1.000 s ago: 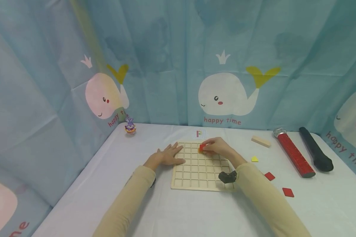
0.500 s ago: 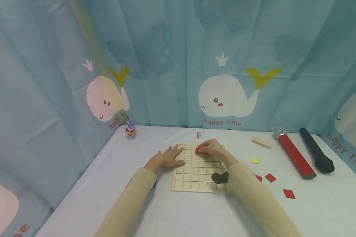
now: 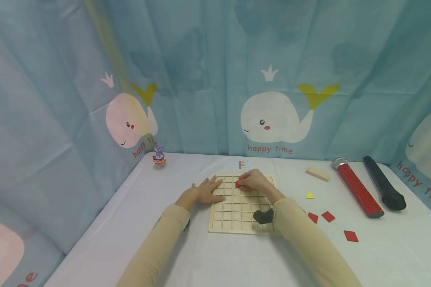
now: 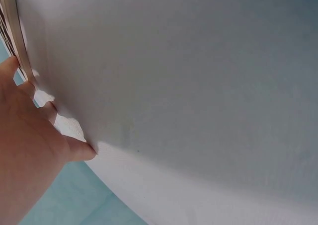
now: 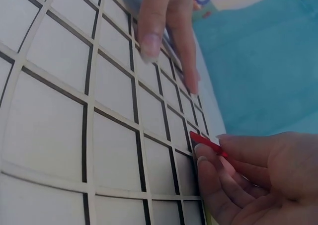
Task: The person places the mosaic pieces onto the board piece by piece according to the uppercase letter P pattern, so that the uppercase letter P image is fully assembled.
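A wooden board (image 3: 227, 227) with a grid of square cells lies on the white table. My left hand (image 3: 202, 192) rests on the board's left side, fingers spread. Over the far rows my right hand (image 3: 255, 180) pinches a red square tile (image 3: 238, 184) between thumb and fingers. In the right wrist view this tile (image 5: 207, 143) is tilted, its lower edge right at a cell's grid bars. A yellow sliver (image 5: 208, 218) shows beneath the right fingers; the cells behind that hand are hidden in the head view.
Right of the board lie a yellow piece (image 3: 309, 195), several red tiles (image 3: 328, 216), a wooden block (image 3: 317, 173), a red microphone (image 3: 359, 191) and a black microphone (image 3: 384, 183). A small patterned card (image 3: 242, 165) lies beyond the board. A purple rabbit toy (image 3: 159, 158) stands at the back left.
My right hand has moved left across the board's far rows with the red tile and lowered it toward a cell. Another red tile now shows beside the right sleeve. My left hand stays put.
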### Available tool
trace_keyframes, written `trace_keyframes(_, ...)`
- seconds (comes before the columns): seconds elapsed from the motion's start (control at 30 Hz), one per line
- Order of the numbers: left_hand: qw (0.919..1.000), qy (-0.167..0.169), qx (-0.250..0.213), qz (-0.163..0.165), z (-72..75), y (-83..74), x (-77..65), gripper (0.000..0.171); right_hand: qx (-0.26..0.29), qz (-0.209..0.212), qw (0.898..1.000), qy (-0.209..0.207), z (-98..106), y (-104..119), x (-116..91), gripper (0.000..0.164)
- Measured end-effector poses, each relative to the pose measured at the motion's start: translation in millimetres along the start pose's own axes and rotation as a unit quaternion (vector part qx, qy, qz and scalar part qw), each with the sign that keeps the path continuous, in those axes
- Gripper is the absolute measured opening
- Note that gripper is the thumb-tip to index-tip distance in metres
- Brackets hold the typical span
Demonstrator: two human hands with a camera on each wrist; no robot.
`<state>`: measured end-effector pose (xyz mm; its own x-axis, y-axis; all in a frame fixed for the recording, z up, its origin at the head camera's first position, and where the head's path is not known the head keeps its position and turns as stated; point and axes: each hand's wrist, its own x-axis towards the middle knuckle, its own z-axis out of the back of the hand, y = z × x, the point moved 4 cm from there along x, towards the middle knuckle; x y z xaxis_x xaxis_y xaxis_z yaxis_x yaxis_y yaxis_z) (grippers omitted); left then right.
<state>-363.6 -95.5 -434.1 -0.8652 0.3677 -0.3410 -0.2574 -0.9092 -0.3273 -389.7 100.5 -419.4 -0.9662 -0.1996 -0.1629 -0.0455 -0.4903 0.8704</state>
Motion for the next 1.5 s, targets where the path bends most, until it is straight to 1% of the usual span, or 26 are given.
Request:
trace_keyframes(0.1,1.0,-0.001,-0.002,-0.002,0.0,0.2,-0.5,0.08,-0.011,0.007,1.0,-0.003,-2,1,1,0.023)
trace_keyframes(0.27,1.0,0.0,0.002,-0.004,-1.3,1.4,1.3,0.08,-0.029,0.002,1.0,-0.01,-2,2,2,0.024)
trace_keyframes(0.37,1.0,0.005,0.004,0.005,-3.1,4.4,5.2,0.081,-0.038,0.001,0.999,-0.014,0,3,2,0.025)
trace_keyframes(0.5,0.9999,0.006,0.007,0.013,-4.3,6.4,8.1,0.081,-0.033,-0.001,0.999,-0.015,1,4,1,0.024)
trace_keyframes(0.73,1.0,0.004,0.006,-0.002,-0.8,2.6,3.0,0.081,-0.033,-0.007,0.999,-0.011,0,6,-2,0.026)
trace_keyframes(0.97,1.0,0.003,0.003,0.0,1.3,0.4,-0.8,0.08,-0.026,-0.001,1.0,-0.005,0,4,-1,0.028)
trace_keyframes(1.07,1.0,0.005,0.005,0.0,0.0,0.7,0.3,0.08,-0.008,0.01,1.0,0.01,4,0,0,0.031)
trace_keyframes(1.23,0.9998,0.01,0.015,0.005,-2.7,2.7,3.2,0.08,0.023,0.029,0.998,0.055,17,-7,-1,0.039)
trace_keyframes(1.33,0.9999,0.008,0.012,0.003,-2.2,2.7,3.2,0.08,0.03,0.041,0.995,0.089,27,-9,-6,0.043)
trace_keyframes(1.5,1.0,0.002,0.006,-0.003,0.5,0.6,0.9,0.08,0.057,0.05,0.988,0.131,46,-15,-17,0.049)
